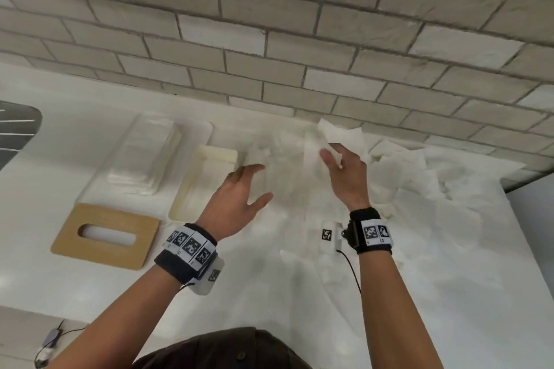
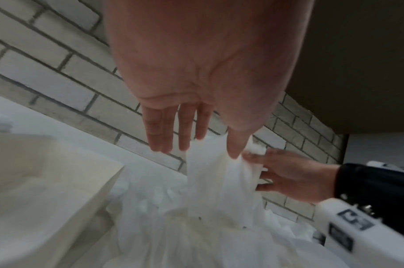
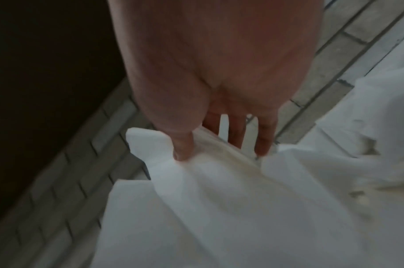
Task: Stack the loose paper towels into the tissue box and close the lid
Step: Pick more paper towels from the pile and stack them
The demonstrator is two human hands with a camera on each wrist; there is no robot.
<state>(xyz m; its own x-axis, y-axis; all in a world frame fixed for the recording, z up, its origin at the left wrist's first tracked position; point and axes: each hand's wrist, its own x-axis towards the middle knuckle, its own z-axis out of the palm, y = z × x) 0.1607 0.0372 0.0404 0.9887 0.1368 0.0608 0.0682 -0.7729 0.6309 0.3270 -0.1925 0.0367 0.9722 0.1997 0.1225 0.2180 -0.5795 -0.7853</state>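
The cream tissue box (image 1: 183, 189) stands open on the white counter, its near wall (image 2: 59, 181) showing in the left wrist view. Its wooden slotted lid (image 1: 69, 234) lies flat to the box's left front. My right hand (image 1: 331, 156) (image 3: 221, 154) pinches a white paper towel (image 1: 335, 132) (image 2: 210, 190) (image 3: 196, 199) between thumb and fingers and holds it above the counter, right of the box. My left hand (image 1: 265, 181) (image 2: 209, 152) is beside it with straight, spread fingers at the hanging towel. A pile of loose towels (image 1: 419, 177) covers the counter to the right.
A clear-wrapped stack of folded towels (image 1: 144, 159) lies behind and left of the box. A brick wall (image 1: 269, 39) runs close behind the counter. A dark sink edge (image 1: 18, 129) is at far left. The counter ends at the right (image 1: 509, 198).
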